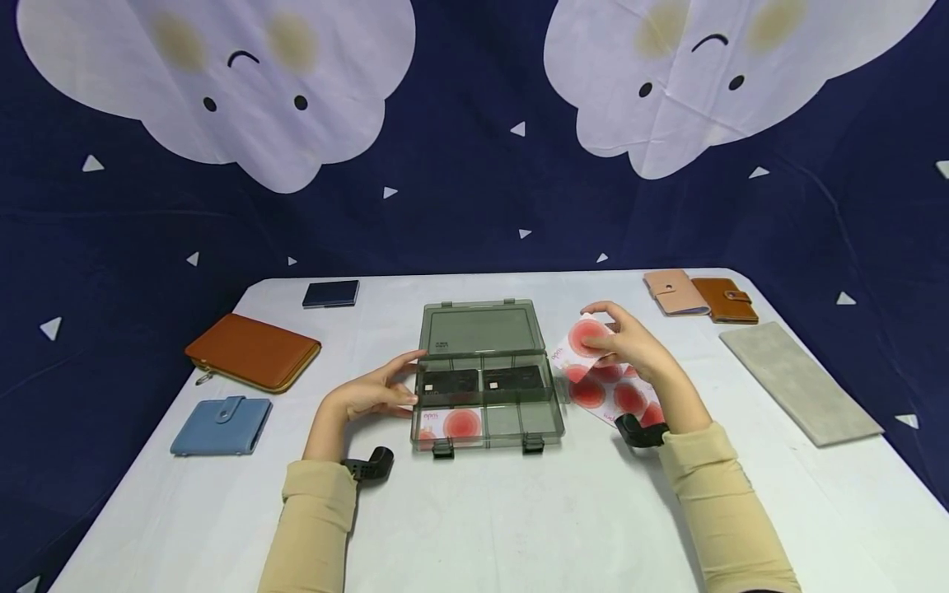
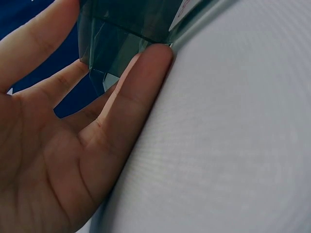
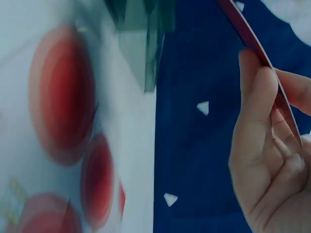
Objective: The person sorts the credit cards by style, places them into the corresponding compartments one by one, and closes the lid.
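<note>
Right hand (image 1: 626, 342) pinching red-dotted card (image 1: 582, 339) just right of open compartment box (image 1: 485, 379) at table (image 1: 519, 511) centre. Left hand (image 1: 374, 391) flat, fingers straight, touching box's left wall. More cards (image 1: 619, 395) under right hand.

The open box (image 1: 485, 387) sits mid-frame on the bench (image 1: 519, 511), cards in its compartments. Two wallets (image 1: 252, 352) lie at left, a flat case (image 1: 330, 293) behind them; two more wallets (image 1: 700, 295) upper right, loose cards (image 1: 615, 394) just right of the box
</note>
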Available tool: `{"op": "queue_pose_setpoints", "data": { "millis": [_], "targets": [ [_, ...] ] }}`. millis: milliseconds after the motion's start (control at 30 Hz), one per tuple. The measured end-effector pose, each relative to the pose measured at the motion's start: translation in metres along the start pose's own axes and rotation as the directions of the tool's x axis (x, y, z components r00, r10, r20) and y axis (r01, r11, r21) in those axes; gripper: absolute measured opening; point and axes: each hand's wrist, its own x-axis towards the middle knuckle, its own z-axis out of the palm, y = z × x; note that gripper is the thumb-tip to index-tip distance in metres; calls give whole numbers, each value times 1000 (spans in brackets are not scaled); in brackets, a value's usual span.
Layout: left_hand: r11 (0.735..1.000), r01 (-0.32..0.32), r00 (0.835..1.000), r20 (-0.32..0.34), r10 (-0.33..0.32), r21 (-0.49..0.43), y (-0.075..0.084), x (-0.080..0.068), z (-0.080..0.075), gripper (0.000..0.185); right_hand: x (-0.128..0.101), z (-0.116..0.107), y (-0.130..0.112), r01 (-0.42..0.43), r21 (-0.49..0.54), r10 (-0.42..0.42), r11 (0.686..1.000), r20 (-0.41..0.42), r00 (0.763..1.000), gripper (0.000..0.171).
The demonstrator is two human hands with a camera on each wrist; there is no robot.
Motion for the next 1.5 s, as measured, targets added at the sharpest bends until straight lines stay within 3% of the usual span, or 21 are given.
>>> {"op": "queue_pose_setpoints", "data": {
  "millis": [233,367,467,567,700,900,1000,1333,1500],
  "targets": [
    [1000,3,1000,-12,-3,3,0,-1,1,87,-1,19,-8,10,-27,-6,1000,121,993,26],
    [1000,4,1000,-13,-4,0,0,-1,1,87,-4,35,-12,32,-43,-20,999,247,969,27],
    [1000,1,1000,-8,-1,-6,-1,-1,0,87,-6,46,-13,102,-144,-50,984,324,945,32],
    [1000,3,1000,-3,-3,-11,-1,0,0,87,-8,55,-12,211,-294,-98,932,355,930,33],
    [1000,-6,1000,5,6,-3,-1,0,0,88,-10,64,-10,353,-449,-174,821,392,903,26],
    [1000,-4,1000,1,4,-4,-1,1,0,88,-12,71,-11,492,-544,-211,680,497,842,22],
    [1000,-6,1000,0,6,-16,-1,1,0,88,-12,73,-11,515,-573,-208,638,515,831,18],
    [1000,-17,1000,17,18,-25,-1,1,-1,87,-14,75,-15,515,-681,-238,520,464,854,13],
    [1000,-12,1000,14,12,-27,-1,1,0,87,-16,75,-16,498,-704,-205,507,463,862,12]
  ]
}}
